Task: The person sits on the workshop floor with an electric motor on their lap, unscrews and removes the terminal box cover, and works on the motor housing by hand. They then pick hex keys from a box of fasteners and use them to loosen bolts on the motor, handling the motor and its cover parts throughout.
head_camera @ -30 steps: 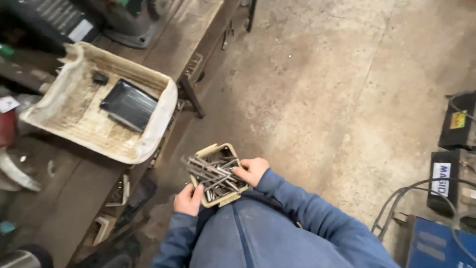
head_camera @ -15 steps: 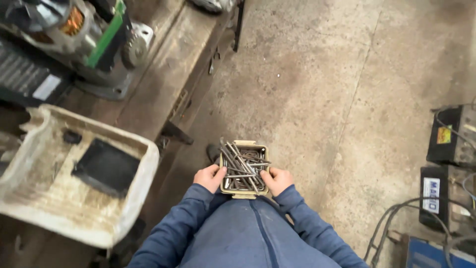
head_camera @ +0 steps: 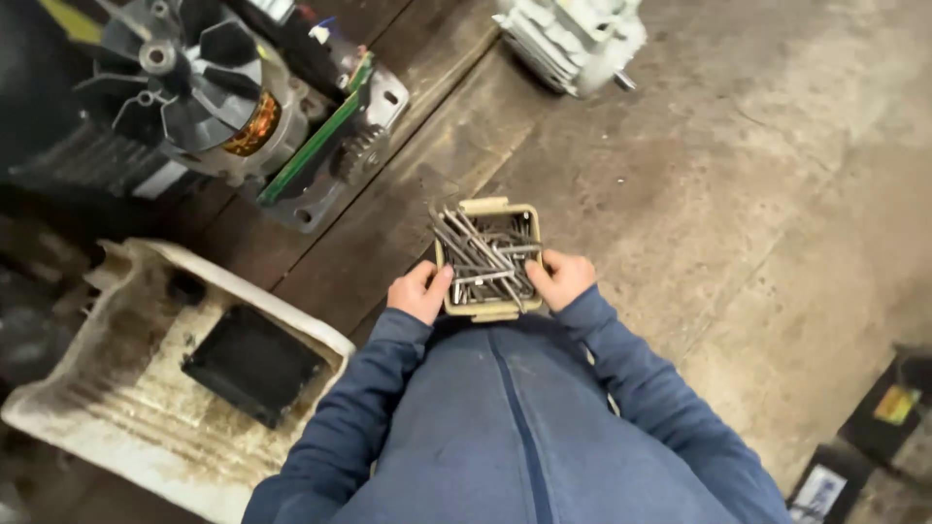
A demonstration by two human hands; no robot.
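While the small tan tray [head_camera: 488, 208] full of long metal pins [head_camera: 482, 256] hangs in front of the person's body, over the near edge of the tabletop [head_camera: 408, 204], the two hands clasp it from opposite sides. The left hand [head_camera: 419, 292] pinches the tray's left wall with its thumb on the rim, and the right hand [head_camera: 561, 278] pinches the right wall likewise. Both blue-sleeved forearms angle inward from the elbows, so the hands meet at the tray's near end.

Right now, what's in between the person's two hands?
A small beige box full of long metal bolts sits between the left hand and the right hand. Both hands grip its sides. The head view shows it.
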